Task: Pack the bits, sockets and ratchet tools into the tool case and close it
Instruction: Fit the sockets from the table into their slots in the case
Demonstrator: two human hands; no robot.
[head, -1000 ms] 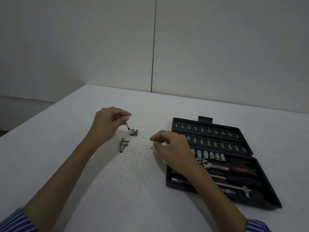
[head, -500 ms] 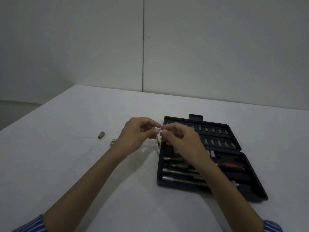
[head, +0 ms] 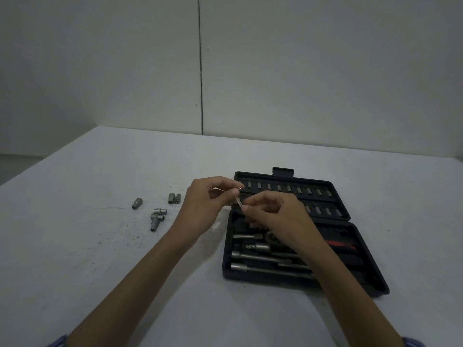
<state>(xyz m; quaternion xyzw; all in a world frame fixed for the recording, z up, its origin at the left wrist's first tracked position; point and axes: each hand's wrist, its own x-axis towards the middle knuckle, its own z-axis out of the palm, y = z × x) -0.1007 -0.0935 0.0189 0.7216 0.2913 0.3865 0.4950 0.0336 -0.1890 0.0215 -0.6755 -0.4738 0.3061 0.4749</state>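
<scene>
Together, hands point(head: 240, 209) pinch bit point(head: 238, 202) (slim)

Open black plastic tool case point(head: 360, 249) lies on pale worktop point(head: 100, 259), right of centre, lid half behind tray half. Loose small metal sockets point(head: 157, 216) sit on worktop left of case, well apart from it. Left hand point(head: 208, 206) & right hand point(head: 273, 216) meet over case's left edge, thin metal bit point(head: 238, 202) between them.

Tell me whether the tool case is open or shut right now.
Open. The tool case lies flat on the table, lid folded back, its bit rows and the extension bars in the base exposed.
</scene>
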